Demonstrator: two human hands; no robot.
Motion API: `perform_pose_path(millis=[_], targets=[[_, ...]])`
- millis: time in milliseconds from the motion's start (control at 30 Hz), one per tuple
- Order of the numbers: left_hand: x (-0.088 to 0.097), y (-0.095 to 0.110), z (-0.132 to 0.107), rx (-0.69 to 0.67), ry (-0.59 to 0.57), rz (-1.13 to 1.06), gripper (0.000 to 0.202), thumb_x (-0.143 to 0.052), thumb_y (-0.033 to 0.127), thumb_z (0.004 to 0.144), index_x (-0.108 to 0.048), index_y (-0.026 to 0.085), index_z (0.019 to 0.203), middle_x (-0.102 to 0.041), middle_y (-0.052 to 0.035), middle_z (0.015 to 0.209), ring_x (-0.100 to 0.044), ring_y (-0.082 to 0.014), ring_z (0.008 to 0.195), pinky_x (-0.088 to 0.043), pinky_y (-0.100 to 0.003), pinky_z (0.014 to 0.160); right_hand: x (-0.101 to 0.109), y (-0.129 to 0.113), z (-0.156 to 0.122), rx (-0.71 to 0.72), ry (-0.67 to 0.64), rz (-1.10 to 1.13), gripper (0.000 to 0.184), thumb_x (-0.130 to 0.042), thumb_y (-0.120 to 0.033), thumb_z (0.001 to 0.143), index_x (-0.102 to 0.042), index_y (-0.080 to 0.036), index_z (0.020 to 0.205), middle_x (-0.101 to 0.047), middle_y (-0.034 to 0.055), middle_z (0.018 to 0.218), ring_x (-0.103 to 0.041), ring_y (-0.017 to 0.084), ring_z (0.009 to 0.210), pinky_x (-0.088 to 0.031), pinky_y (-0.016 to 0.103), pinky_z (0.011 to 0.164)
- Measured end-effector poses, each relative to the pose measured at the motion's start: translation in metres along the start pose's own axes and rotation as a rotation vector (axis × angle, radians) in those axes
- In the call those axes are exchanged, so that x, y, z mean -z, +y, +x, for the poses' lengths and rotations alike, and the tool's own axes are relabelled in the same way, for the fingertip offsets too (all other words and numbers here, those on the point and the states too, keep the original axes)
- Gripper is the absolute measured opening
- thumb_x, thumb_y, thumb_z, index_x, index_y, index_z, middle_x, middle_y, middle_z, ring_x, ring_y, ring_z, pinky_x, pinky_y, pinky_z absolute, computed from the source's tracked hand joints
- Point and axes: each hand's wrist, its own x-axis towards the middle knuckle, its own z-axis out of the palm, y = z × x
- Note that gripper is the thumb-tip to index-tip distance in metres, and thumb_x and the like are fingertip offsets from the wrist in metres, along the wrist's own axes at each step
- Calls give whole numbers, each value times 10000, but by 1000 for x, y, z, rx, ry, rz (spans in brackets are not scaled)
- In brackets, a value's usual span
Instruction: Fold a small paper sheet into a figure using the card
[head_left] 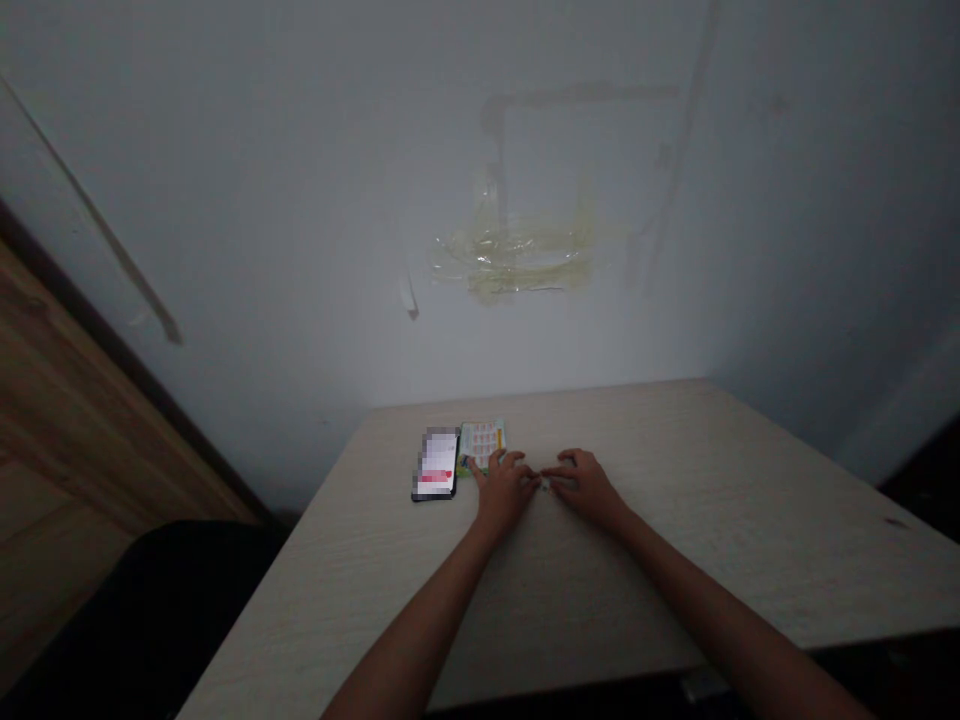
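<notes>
a tiny thing (545, 487) is between the left hand (506, 490) and right hand (589, 487), toward the back edge of the table (712, 500). both hands half curl; i cannot tell if they pinch it.

Yellowish tape (525, 262) clings to the wall (300, 200) behind a pale table (712, 480), with wooden boards (60, 380) left of the table, in a plain room, home or office unclear.
</notes>
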Motion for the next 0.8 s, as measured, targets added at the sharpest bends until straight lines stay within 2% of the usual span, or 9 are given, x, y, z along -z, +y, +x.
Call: perform_pose_path(millis=[200, 433, 800], targets=[[-2, 0, -1, -23, 42, 19, 124, -641, 416, 861, -724, 350, 924, -611, 31, 1296, -362, -307, 1345, 52, -783, 1053, 0, -2, 0, 8, -9, -22, 288, -629, -300, 852, -715, -348, 1122, -573, 92, 1226, -509, 252, 1146, -427, 405, 986], [2, 0, -1, -19, 11, 46, 154, -618, 453, 866, -729, 370, 933, -602, 37, 1319, -329, -331, 1363, 54, -782, 1057, 3, -7, -1, -2, -34, -34, 318, -603, -281, 865, -694, -343, 1163, -569, 81, 1286, -472, 248, 1210, -404, 410, 1026], [5, 2, -3, -15, 25, 50, 147, -612, 448, 866, -732, 377, 913, -618, 45, 1307, -335, -346, 1361, 55, -777, 1058, 5, -8, 0, 21, -43, -57, 340, -586, -260, 867, -685, -316, 1187, -556, 77, 1348, -438, 250, 1261, -371, 419, 1070]])
